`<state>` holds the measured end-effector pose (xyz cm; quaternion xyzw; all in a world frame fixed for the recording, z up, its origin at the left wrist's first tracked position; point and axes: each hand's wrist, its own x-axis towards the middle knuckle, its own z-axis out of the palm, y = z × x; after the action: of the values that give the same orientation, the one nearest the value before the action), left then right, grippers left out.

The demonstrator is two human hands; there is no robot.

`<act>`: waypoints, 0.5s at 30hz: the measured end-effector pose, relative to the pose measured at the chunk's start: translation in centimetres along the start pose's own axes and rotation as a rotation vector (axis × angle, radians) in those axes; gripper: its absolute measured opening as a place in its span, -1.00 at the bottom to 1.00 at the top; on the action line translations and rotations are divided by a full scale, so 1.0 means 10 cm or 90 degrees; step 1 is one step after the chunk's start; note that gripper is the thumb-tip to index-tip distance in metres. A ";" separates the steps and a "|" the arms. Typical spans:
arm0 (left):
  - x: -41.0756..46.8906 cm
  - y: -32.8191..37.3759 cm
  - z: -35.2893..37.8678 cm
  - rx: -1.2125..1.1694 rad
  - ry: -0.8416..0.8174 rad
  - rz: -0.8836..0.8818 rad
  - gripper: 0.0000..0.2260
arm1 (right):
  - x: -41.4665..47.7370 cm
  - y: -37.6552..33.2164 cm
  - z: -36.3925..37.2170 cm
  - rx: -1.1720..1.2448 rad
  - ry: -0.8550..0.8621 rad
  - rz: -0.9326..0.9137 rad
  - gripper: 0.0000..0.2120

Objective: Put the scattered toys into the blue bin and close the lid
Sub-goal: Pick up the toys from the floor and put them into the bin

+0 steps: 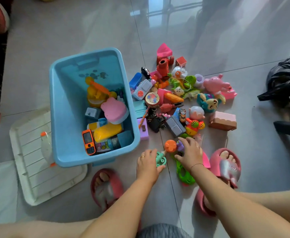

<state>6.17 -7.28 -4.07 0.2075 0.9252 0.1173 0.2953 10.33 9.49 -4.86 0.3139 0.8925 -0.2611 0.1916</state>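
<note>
Left hand (147, 166) clasped on mint-green toy (161, 159); right hand (190, 152) over half-hidden purple toy (180, 146), grip indeterminable.

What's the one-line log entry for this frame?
phase: gathering | left hand: on green toy | right hand: on floor toys | blue bin: open, part filled | lid: on floor

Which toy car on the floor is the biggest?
The red toy car at the pile's far end, beneath the pink block; the small one mid-pile is far smaller.

Bare arms, pink slippers (224, 166) (silvery straps) — rings, thin bracelet (196, 164).
</note>
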 end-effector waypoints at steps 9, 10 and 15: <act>0.25 -0.06 0.13 0.048 -0.148 -0.086 -0.35 | 0.27 -0.01 0.10 -0.237 -0.044 -0.089 -0.27; 0.27 -0.06 0.13 0.040 -0.150 -0.088 -0.34 | 0.28 -0.02 0.13 -0.239 -0.044 -0.088 -0.27; 0.29 -0.14 0.11 -0.010 -0.146 -0.082 -0.30 | 0.29 -0.02 0.20 -0.231 -0.007 -0.096 -0.35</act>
<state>4.25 -7.06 -6.88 0.1572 0.8957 0.0804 0.4080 8.44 9.56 -7.88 0.2051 0.9449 -0.1112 0.2294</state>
